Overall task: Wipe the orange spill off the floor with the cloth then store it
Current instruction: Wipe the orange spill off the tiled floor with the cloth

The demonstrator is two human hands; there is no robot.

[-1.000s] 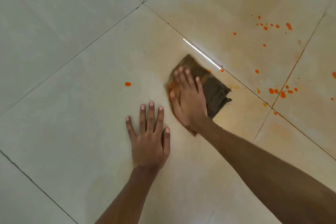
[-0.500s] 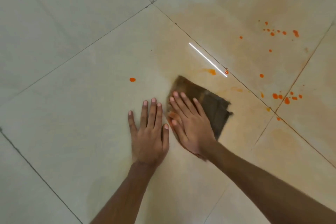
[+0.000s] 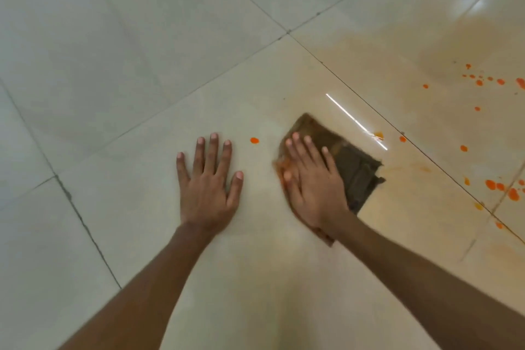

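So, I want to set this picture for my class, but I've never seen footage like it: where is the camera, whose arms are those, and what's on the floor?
There is no machine: the camera sits on a person's head and looks down at their own bare arms. The left hand rests flat, fingers spread, on the pale tiled floor. The right hand presses flat on a dark brown cloth, stained orange at its left edge. Neither hand grips anything. One orange drop lies between the hands; more drops are scattered to the right, and a faint orange film covers the tiles beyond the cloth.
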